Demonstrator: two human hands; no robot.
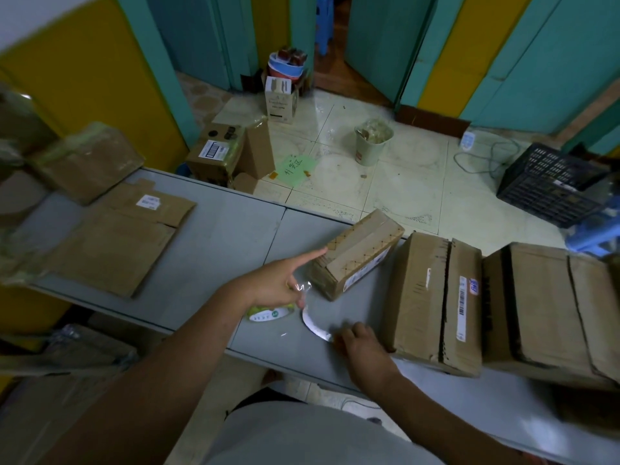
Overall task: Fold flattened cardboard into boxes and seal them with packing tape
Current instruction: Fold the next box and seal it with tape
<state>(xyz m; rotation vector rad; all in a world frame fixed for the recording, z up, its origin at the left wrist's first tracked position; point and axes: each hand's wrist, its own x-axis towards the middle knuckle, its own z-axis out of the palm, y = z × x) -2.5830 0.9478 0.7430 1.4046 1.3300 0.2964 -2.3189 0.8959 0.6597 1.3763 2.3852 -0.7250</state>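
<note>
Right hand [364, 345]: lying nearest on the grey worktop [214, 236], fingers curled, its grip seemingly pinching the near end of a clear tape strip [313, 325], though blur is hiding the fingertips. Left hand [273, 285]: reaching in further out, its grip closing round a tape roll [268, 313] with a green-and-white label, index finger stretching straight and touching the near corner of a small box [355, 253]. Tape strip: running from the roll under the left hand to the right hand, curving over the worktop. Small box: sitting folded and taped at the worktop's far edge. Medium box [436, 303] and large box [550, 310]: standing side by side to its right, the medium one just beside the right hand. Flattened cardboard [117, 243]: lying on the worktop well to the left. Beyond, on the tiled floor: a pale bin [372, 142] and a black crate [550, 182] standing well apart.
</note>
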